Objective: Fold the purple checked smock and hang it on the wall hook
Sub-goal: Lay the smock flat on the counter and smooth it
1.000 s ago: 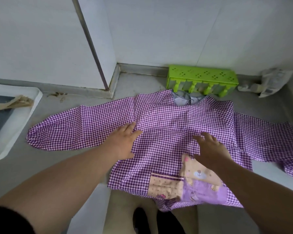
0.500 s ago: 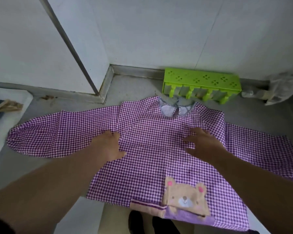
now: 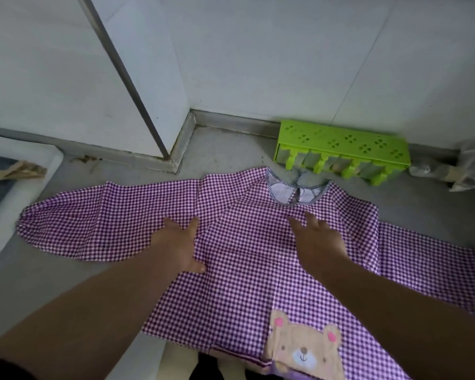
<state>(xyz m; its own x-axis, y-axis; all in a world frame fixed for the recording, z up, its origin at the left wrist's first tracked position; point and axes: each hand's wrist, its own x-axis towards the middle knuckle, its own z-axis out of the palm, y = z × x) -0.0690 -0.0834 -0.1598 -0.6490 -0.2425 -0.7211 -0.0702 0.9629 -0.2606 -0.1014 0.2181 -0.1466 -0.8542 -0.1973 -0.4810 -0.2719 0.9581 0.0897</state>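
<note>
The purple checked smock [image 3: 239, 250] lies spread out flat on the gray floor [image 3: 225, 149], bear picture up, with its neck near the wall. Both hands lie flat on it with straight fingers and hold nothing. The left hand [image 3: 180, 244] presses where the left sleeve [image 3: 99, 218] joins the body. The right hand [image 3: 318, 241] presses just below the neck hole [image 3: 294, 193].

What could go wrong? The cloth looks thin and may slide, so if one hand pulls while the other lets go, the smock could bunch up and the fold would come out crooked. The long sleeves stick out far to each side, and the right sleeve [image 3: 433, 259] already looks wrinkled, so it may fold in lumpy. I cannot see any wall hook here, so finding it comes later.

A green plastic holder [image 3: 343, 149] with open slots stands by the wall, just beside the neck. Its slots look empty, but I cannot tell for sure. On the left, a white tray [image 3: 25, 187] holds something tan [image 3: 17, 171]
</note>
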